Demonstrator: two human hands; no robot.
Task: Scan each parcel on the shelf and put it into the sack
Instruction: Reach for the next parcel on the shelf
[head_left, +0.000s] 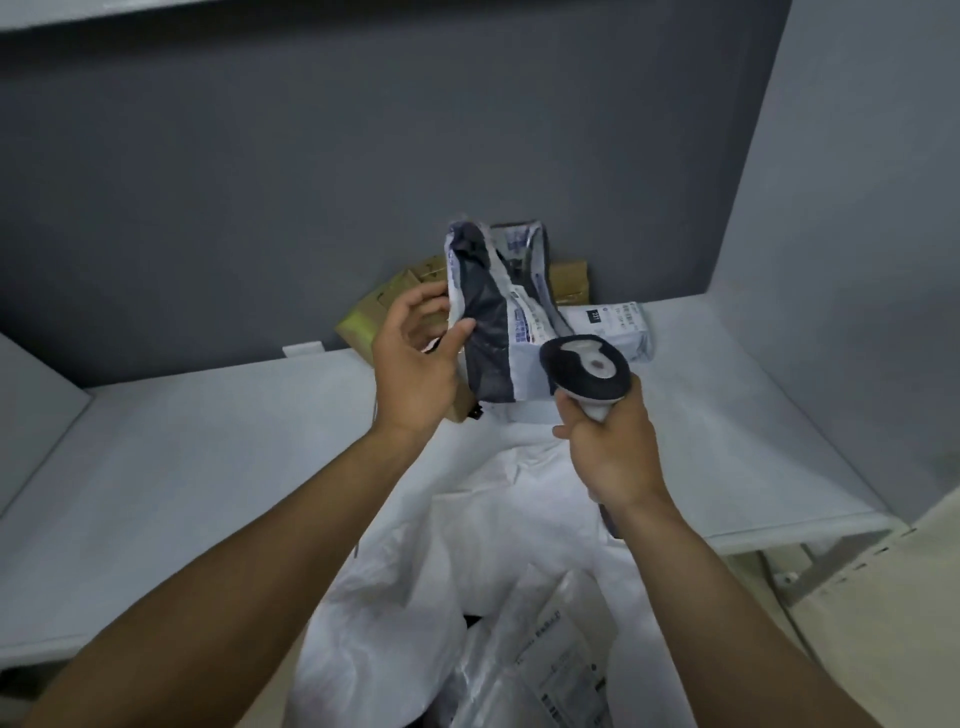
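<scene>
Plastic parcel near-upright, top tilted left | left hand pinches it | right hand clasps scanner

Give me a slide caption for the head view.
Left hand holds a grey mailer up to the scanner in the right hand, above the open sack.

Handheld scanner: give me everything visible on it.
The scanner has a rounded dark head with a light grey top panel and a pale handle, plastic by the look. The right hand grips the handle, which is mostly hidden in the fist. The head tilts up and away toward the grey-and-dark poly mailer held up by the left hand, overlapping its lower corner in view; contact is unclear. It sits above the open white sack.
</scene>
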